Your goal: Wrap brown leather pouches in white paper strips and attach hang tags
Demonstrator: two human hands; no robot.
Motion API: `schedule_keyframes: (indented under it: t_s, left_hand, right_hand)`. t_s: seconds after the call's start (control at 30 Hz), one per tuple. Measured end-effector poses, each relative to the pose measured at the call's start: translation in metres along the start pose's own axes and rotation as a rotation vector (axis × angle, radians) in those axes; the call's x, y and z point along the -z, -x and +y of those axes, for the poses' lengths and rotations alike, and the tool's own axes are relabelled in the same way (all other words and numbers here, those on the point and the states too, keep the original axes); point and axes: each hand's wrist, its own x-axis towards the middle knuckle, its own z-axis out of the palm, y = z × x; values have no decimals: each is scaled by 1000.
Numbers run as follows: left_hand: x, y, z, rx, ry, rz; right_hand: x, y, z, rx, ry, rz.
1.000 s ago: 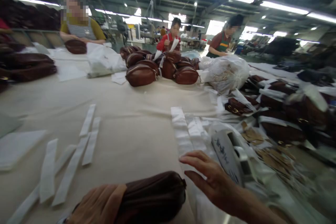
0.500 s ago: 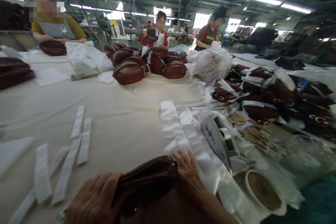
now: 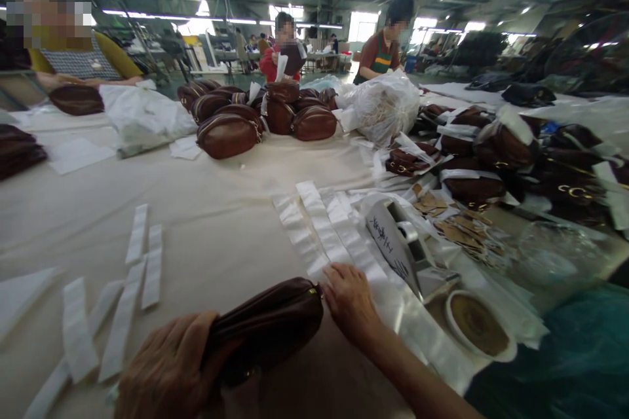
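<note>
A dark brown leather bag (image 3: 275,317) with a zipper along its top lies tilted low in front of me. My left hand (image 3: 164,363) grips its left end, with the fingers over the top edge and the thumb hidden. Just past the bag's right end, my right hand (image 3: 351,301) has its bent fingers at the near end of a white strip (image 3: 301,236), apparently pinching it; the thumb's contact is hard to see. That strip lies slanted at the left of several overlapping white strips (image 3: 339,222).
A tape dispenser (image 3: 398,242) and a tape roll (image 3: 479,327) sit at the right. Loose white strips (image 3: 118,321) lie at the left. Brown bags (image 3: 230,134) are piled at the back, more bags (image 3: 472,183) at the right. A stuffed plastic bag (image 3: 388,105) stands between. Co-workers (image 3: 378,55) work across the table.
My right hand has drawn slightly away from the bag's end. One white strip has shifted left, fanned out from the others. My left hand still holds the bag. The view has turned a little right.
</note>
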Motion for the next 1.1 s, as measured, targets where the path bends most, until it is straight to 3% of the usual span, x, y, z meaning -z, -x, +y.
schedule_keyframes:
  t_s: [0.17,0.4,0.57,0.7,0.77,0.9,0.97,1.03,1.1]
  left_hand:
    - [5,-5,5,10,-10,5]
    - [10,-10,10,36,8,32]
    - [9,-10,14,74,40,39]
    - [9,-8,1,167,206,17]
    - [10,-11,-15,323,404,-88]
    - [13,-26,-58,782,897,-449]
    - [10,-38,-75,935,1099,-553]
    - [2,-52,-84,986,1246,-621]
    - [-9,-66,-86,952,1319,-707]
  right_hand:
    - [2,-50,-9,-153,-32,-87]
    - [-9,-81,-6,-290,-41,-266]
    - [-7,-97,-2,-304,-88,-370]
    - [-9,-97,-6,-235,-172,-346]
    - [-12,-92,-10,-201,-245,-323]
    - [-21,-75,-28,-167,-442,-363]
    - [-27,-63,-40,-151,-515,-381]
    - [-33,-48,-53,-130,-613,-370]
    - [-39,-30,-63,-130,-833,-360]
